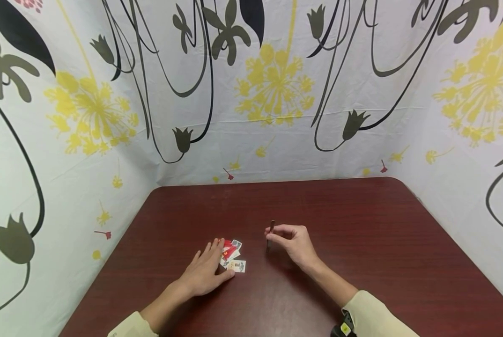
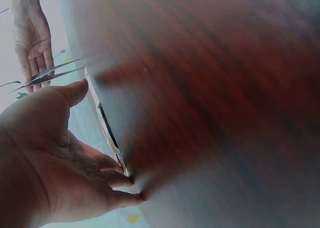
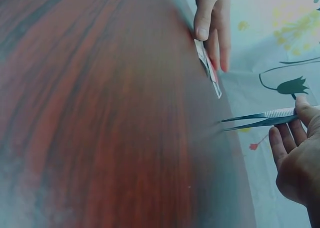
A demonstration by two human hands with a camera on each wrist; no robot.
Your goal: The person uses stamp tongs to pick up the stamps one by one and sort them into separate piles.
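Note:
A small heap of postage stamps (image 1: 237, 266), pale printed ones with a red one (image 1: 229, 252) among them, lies on the table left of centre. Over its left side rests my left hand (image 1: 203, 272), palm down with the fingers extended; part of the heap is hidden beneath it. My right hand (image 1: 297, 243) pinches a pair of metal tweezers (image 3: 262, 117) between thumb and fingers, to the right of the stamps. The tweezers' tips point down at the tabletop, apart from each other, with nothing between them.
The dark red-brown wooden table (image 1: 340, 210) has rounded far corners. White fabric (image 1: 272, 150) printed with flowers and stems hangs behind it and along both sides. A dark band with a yellow patch (image 1: 345, 327) is on the right wrist.

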